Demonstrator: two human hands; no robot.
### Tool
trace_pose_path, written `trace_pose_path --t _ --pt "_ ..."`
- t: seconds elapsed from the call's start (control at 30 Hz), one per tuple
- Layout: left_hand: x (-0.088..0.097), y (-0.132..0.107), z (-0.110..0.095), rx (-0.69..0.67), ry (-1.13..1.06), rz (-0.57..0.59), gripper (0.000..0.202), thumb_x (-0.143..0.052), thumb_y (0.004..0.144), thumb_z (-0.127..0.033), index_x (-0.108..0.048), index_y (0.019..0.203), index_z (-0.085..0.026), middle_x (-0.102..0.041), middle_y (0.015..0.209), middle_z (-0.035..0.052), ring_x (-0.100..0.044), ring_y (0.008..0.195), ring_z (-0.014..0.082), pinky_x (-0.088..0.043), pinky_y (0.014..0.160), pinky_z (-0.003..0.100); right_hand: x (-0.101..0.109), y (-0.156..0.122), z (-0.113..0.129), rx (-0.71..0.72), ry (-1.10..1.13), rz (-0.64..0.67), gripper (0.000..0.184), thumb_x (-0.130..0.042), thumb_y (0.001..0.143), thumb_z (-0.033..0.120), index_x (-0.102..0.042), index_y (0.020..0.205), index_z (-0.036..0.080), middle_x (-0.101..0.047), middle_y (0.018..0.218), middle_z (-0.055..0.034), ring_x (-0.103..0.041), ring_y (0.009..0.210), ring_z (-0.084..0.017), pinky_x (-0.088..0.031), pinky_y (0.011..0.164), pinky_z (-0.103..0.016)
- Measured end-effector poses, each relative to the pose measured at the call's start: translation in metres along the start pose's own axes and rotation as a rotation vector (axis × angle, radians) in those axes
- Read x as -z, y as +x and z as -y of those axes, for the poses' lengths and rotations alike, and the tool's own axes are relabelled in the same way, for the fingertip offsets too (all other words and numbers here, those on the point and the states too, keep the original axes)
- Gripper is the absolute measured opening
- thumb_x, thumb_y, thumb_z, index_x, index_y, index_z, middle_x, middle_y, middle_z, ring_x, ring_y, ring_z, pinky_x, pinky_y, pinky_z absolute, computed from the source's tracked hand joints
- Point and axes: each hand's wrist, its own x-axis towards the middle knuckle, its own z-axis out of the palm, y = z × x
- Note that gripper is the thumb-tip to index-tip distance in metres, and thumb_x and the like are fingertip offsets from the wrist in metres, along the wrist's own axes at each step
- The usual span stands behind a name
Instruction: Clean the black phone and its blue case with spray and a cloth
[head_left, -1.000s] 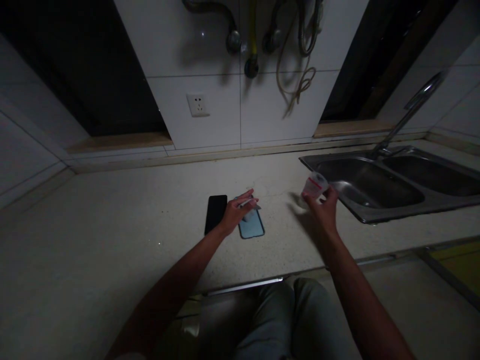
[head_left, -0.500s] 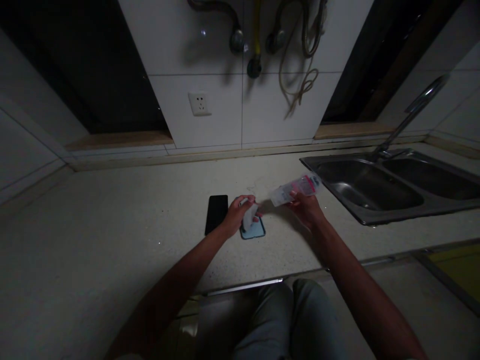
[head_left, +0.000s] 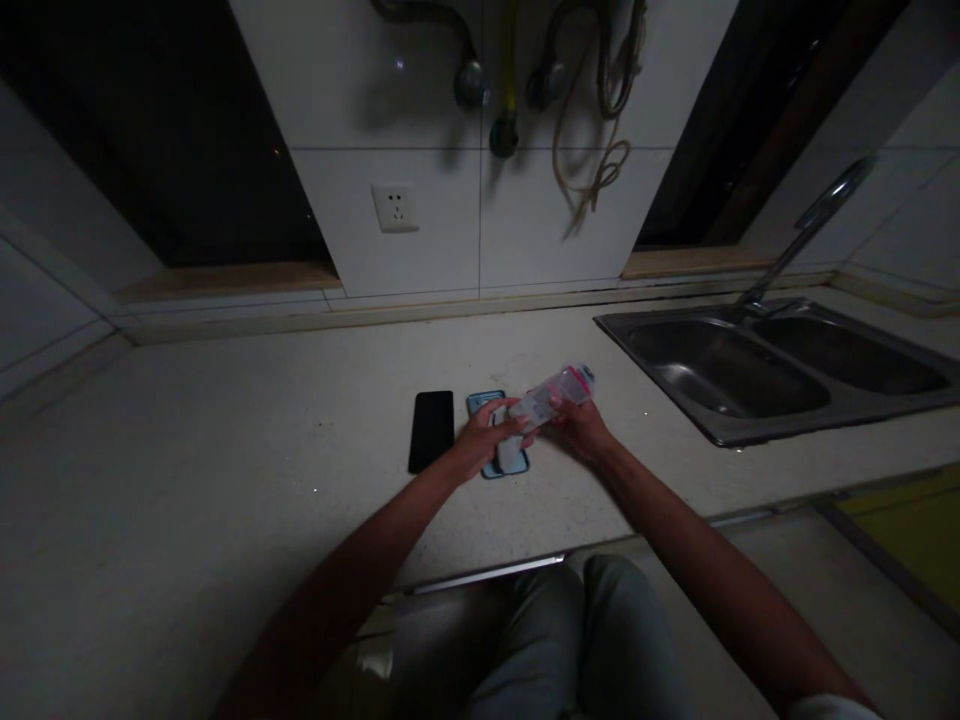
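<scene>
Near one black phone [head_left: 432, 432] and one blue case [head_left: 480, 401], left hand [head_left: 478, 440] pinches one white piece [head_left: 510, 456], right hand [head_left: 583, 425] grips one packet [head_left: 541, 402]

The middle of the blue case [head_left: 480, 400] was hidden beneath the left hand [head_left: 480, 435] and a white piece [head_left: 511, 453], whose upper part vanished under the fingers; what it was could not be told. Just right of the case, the clear packet [head_left: 551, 395] bore print too small to read, its end nearest the case partly covered by the left hand, and it hid some fingers of the right hand [head_left: 581, 420]. Well right of the case, the sink [head_left: 780, 427] was cut by the frame's edge; above the case, so was a yellow pipe [head_left: 511, 60].
</scene>
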Motion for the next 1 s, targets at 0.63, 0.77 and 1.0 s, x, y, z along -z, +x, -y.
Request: trace_pose_path --t 0.63,0.77,1.0 --pt "0.004 -0.001 0.0 0.01 0.081 0.113 0.058 -0.095 0.053 -0.028 -0.073 0.103 -0.012 -0.077 0.095 0.0099 -0.074 0.082 0.0232 -0.057 0.089 0.038 0.002 0.004 -0.012 0.092 0.005 -0.086 0.049 -0.089 0.052 0.054 -0.059 0.076 0.025 -0.061 0.069 0.0047 -0.057 0.066 -0.016 -0.053 0.069 -0.031" --pt "0.007 0.0 0.0 0.036 0.071 0.127 0.062 -0.096 0.054 -0.027 -0.072 0.108 -0.01 -0.076 0.097 0.0118 -0.074 0.084 0.0233 -0.056 0.09 0.038 0.001 0.005 -0.012 0.114 0.024 -0.106 0.046 -0.088 0.051 0.052 -0.057 0.072 0.025 -0.058 0.065 0.006 -0.053 0.061 -0.014 -0.049 0.062 -0.028" --pt "0.013 0.004 0.005 0.034 0.068 0.15 0.058 -0.093 0.059 -0.025 -0.071 0.11 -0.01 -0.075 0.1 0.0129 -0.073 0.089 0.0244 -0.056 0.091 0.038 0.004 0.008 -0.016 0.141 0.022 -0.088 0.045 -0.088 0.053 0.052 -0.058 0.074 0.026 -0.06 0.066 0.0047 -0.056 0.062 -0.016 -0.051 0.063 -0.03"
